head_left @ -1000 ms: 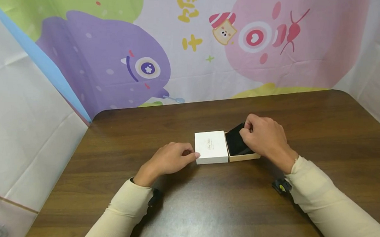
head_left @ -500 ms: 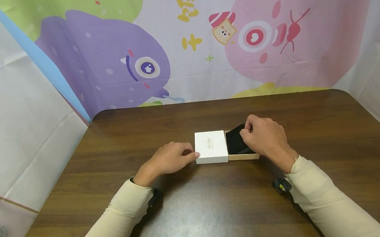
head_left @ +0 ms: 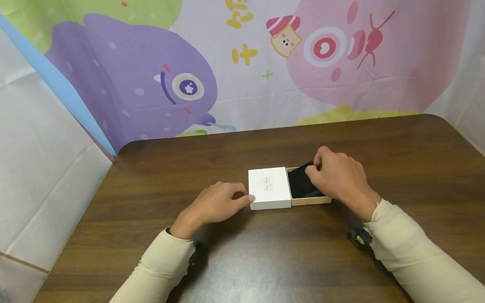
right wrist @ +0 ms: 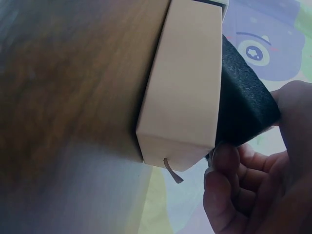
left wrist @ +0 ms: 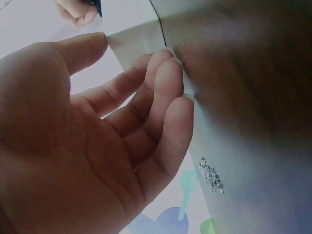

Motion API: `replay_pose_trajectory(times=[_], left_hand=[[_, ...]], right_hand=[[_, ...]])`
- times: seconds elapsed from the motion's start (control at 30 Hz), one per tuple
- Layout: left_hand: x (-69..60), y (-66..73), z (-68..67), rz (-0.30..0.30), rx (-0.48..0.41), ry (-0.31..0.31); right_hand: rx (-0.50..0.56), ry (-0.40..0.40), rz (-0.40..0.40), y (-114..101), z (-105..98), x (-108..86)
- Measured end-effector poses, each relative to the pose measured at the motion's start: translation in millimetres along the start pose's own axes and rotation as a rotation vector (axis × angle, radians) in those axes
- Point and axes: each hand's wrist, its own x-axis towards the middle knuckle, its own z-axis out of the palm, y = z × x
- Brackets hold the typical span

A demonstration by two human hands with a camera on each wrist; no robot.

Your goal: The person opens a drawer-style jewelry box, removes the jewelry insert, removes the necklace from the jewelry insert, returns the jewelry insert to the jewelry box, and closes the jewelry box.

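A white box sleeve with gold lettering lies on the table. From its right end sticks a tan drawer, which has a small pull ribbon on its end face in the right wrist view. My right hand pinches the raised edge of a black foam insert. The insert tilts up out of the drawer, and its lower part is hidden inside. At the sleeve's left end is my left hand, its thumb tip touching the near corner and its other fingers loosely bent beside the end face.
A brown wooden table carries the box. Behind it hangs a cartoon-printed cloth, and a pale panel stands at the left. The left wrist view has a small silvery speckled patch that I cannot identify.
The insert's raised edge has sunk slightly and now lies flatter over the drawer. My right hand keeps its pinch with a very small shift. My left hand has not moved.
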Motion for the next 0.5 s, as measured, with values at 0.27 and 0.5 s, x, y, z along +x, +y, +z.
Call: replay_pose_trajectory(times=[0.27,0.5], left_hand=[[0.0,0.1,-0.9,-0.001,0.000,0.003],[0.2,-0.1,-0.2,0.001,-0.003,0.001]], right_hand=[[0.002,-0.041,0.007,0.2,-0.5,0.0],[-0.004,-0.061,-0.004,1.3,0.4,-0.9]])
